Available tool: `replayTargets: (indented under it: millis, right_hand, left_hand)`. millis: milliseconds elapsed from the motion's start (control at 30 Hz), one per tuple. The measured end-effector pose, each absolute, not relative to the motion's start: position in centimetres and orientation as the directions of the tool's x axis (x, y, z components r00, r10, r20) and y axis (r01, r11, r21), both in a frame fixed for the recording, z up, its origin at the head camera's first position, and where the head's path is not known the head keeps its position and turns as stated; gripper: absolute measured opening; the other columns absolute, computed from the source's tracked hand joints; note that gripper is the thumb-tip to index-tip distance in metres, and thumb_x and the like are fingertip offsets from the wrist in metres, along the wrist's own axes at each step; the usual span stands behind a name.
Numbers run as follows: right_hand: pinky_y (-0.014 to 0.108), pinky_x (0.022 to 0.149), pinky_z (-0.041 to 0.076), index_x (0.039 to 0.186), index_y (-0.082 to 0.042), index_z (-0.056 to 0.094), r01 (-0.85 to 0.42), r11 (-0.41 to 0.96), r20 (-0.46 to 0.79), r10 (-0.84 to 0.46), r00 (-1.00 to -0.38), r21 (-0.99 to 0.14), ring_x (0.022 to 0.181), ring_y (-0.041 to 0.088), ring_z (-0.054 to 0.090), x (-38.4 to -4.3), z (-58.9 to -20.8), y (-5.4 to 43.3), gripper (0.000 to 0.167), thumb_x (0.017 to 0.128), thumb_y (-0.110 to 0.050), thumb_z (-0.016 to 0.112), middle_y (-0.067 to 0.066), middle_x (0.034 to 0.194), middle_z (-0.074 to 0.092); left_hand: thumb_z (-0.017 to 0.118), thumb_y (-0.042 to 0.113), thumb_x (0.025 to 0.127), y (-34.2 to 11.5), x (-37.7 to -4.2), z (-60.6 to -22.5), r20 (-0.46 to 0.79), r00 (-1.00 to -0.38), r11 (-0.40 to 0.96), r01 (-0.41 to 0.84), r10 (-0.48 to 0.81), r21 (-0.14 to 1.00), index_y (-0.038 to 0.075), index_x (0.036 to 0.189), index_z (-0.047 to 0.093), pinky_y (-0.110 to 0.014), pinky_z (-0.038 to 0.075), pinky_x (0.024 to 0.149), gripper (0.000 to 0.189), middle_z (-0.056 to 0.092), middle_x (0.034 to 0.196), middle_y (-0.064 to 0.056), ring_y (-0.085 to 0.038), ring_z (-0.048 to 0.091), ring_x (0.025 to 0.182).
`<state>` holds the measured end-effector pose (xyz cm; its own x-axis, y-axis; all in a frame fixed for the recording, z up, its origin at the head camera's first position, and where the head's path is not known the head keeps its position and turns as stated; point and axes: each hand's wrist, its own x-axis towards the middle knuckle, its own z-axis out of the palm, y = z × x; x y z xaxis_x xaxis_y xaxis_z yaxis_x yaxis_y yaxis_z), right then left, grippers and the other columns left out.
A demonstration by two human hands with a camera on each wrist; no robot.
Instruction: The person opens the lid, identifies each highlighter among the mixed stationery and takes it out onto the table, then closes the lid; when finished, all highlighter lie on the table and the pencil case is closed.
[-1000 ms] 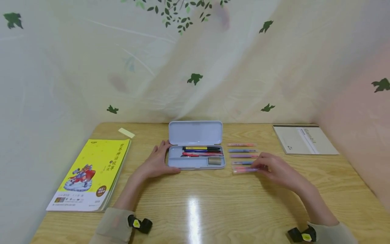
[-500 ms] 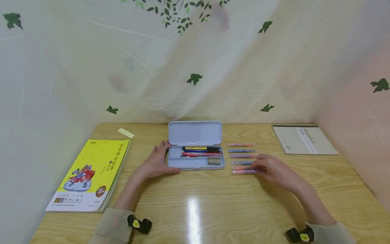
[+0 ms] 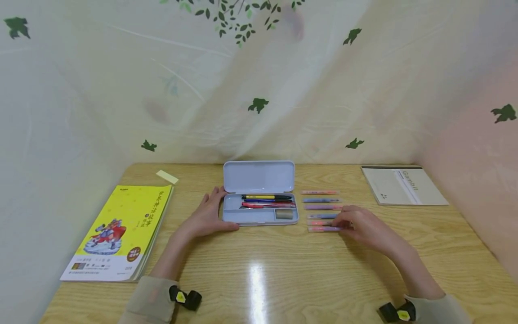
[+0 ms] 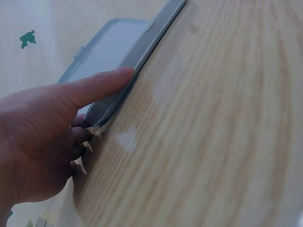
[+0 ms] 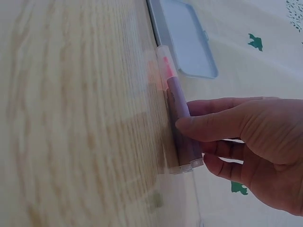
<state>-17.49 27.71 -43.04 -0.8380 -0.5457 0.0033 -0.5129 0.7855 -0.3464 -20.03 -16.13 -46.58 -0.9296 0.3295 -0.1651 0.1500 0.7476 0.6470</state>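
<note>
A light blue pencil case [image 3: 251, 218] stands with its lid up in the middle of the table; several pens [image 3: 269, 201] and a grey block [image 3: 284, 213] lie inside. My left hand [image 3: 208, 218] holds its left end, thumb along the front side and fingers round the left side. To the right, several highlighters [image 3: 322, 207] lie in a row, one behind another. At the row's near end, my right hand [image 3: 366, 229] pinches a purple highlighter [image 5: 179, 99] by its right part. A pink tip shows through its clear cap. The fingers hide the right ends of some highlighters.
A yellow book [image 3: 121, 229] lies at the left, with a pale strip [image 3: 167, 176] behind it. A grey notebook [image 3: 404, 185] is at the back right. A printed curtain [image 3: 259, 72] hangs behind the table [image 3: 226, 279].
The purple highlighter in my right hand has come slightly toward me, parting from the pink one behind it. It has then stayed nearly still. My left hand has kept its place.
</note>
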Motion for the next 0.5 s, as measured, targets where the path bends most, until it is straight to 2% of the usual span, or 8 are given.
replayTargets:
  millis: [500]
  right_hand:
    - [0.032,0.076,0.057,0.094,-0.018,0.080,-0.519,0.797,-0.009,-0.548,-0.836,-0.309,0.086,0.006,0.064,-17.46,-43.20,27.63,0.020,0.082,-0.002,0.082,-0.010,0.092,0.070]
  left_hand:
    - [0.086,0.050,0.078,-16.12,-20.05,-46.66,-0.156,-0.930,0.739,0.156,0.334,0.655,0.007,0.160,0.026,-0.059,0.001,0.132,0.111,0.013,0.173,-0.020,-0.042,0.005,0.162]
